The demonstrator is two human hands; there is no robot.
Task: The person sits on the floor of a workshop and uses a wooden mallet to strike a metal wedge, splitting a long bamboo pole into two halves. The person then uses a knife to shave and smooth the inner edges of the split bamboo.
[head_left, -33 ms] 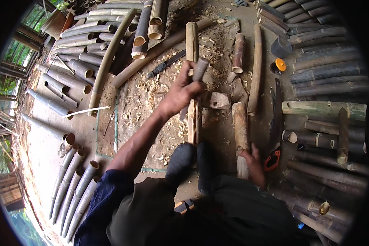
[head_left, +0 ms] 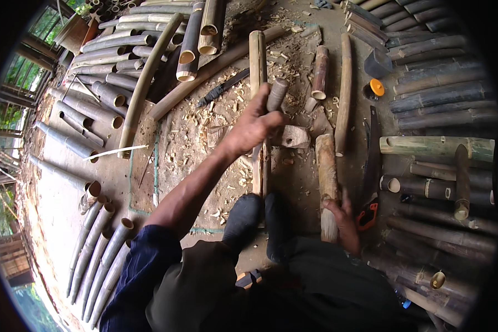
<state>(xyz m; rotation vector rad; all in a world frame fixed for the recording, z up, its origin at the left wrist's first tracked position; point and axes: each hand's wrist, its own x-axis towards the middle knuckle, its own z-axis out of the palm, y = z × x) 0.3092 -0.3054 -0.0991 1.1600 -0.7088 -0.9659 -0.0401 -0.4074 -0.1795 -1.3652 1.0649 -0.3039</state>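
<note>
My left hand (head_left: pixel 255 126) is closed around the thick, ridged handle of a chisel (head_left: pixel 278 94). Its blade points down onto a split bamboo pole (head_left: pixel 258 61), which runs from the far side toward my feet. Whether the edge touches the bamboo I cannot tell. At the right, my right hand (head_left: pixel 343 218) grips the near end of a thick wooden club (head_left: pixel 327 166), held beside the pole. A wooden block with a hole (head_left: pixel 295 137) lies next to the pole, and the pole crosses over it. My dark-socked feet (head_left: pixel 243 216) flank the pole's near end.
Wood shavings (head_left: pixel 205 130) litter the floor around the pole. A dark sheathed blade (head_left: pixel 221 88) lies at the left. Right of the club are a saw with an orange handle (head_left: pixel 367 216) and a jar with a yellow lid (head_left: pixel 377 87). Bamboo lengths (head_left: pixel 442 110) are stacked on both sides.
My left hand has shifted slightly right, and the chisel blade has moved from the pole's left side onto it. The club has moved a little to the right with my right hand.
</note>
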